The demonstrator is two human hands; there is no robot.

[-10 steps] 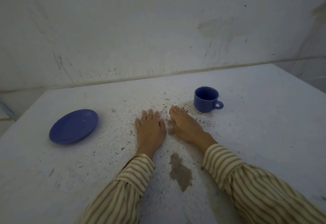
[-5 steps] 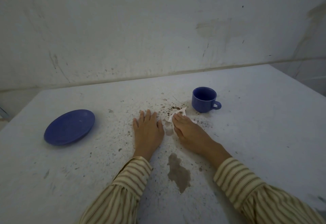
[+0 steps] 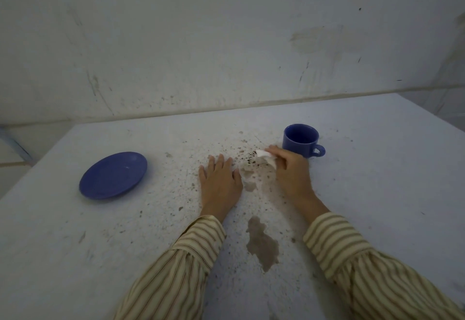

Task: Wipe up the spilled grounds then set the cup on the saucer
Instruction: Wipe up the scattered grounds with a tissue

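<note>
— Item one, largest: what sits under your arms?
— White table (image 3: 377, 193), speckled surface, one brown stain (image 3: 263, 243) between your striped sleeves (image 3: 191, 256).
— Item two?
— Blue saucer (image 3: 113, 175), bare, on the table well left of your hands.
— Hands?
— Your left hand (image 3: 220, 181) lies flat, palm down, fingers slightly spread. Your right hand (image 3: 292, 172) curls its fingers around a crumpled white tissue (image 3: 266, 157), pressing it to the table.
— The cup?
— Blue cup (image 3: 300, 139), upright, handle pointing right, just beyond your right hand.
— Smallest entry?
— Dark coffee grounds (image 3: 249, 156), scattered just left of the tissue.
</note>
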